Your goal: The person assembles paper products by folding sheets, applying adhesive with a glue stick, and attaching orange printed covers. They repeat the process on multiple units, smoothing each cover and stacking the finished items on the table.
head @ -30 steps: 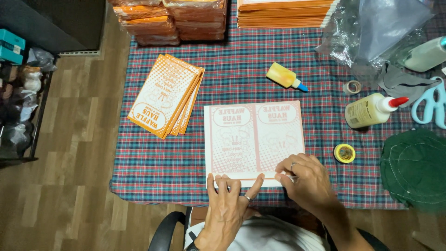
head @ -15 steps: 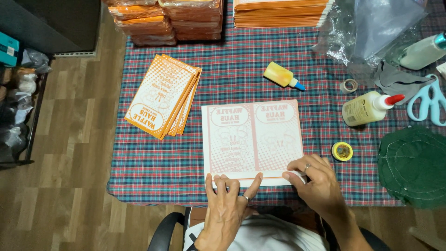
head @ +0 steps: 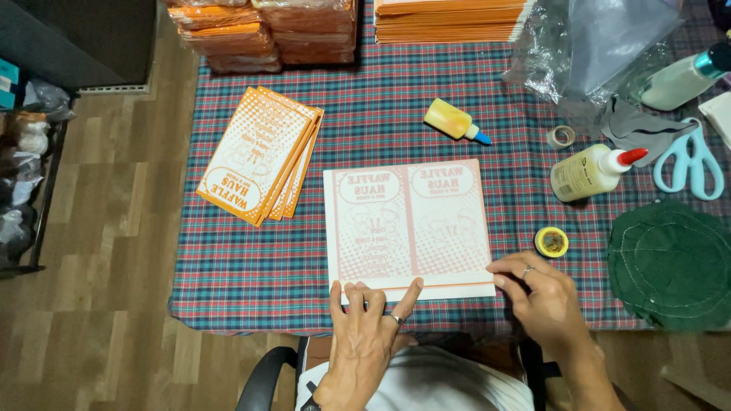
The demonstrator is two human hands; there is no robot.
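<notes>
Left hand (head: 365, 323) flat, fingers spread, tips pressing the near edge of the printed sheet (head: 410, 224). Sheet face-down on the checked cloth (head: 251, 259), long axis left to right, lying straight ahead of both hands. Right hand (head: 542, 297) at the near right corner, fingers drawn together and pinching that edge, about equally near.

A red, blue and green plaid tablecloth (head: 381, 122) is seen, on which a flat white paper sheet (head: 409, 226) printed with pale pink dotted panels is laid. Beside it, orange-and-white dotted paper bags (head: 259, 156) are fanned. A yellow glue bottle with a blue tip (head: 455, 122), a cream bottle with a red cap (head: 595, 172), pale blue-handled scissors (head: 689, 164) and what may be dark green fabric (head: 674, 262) are shown.
</notes>
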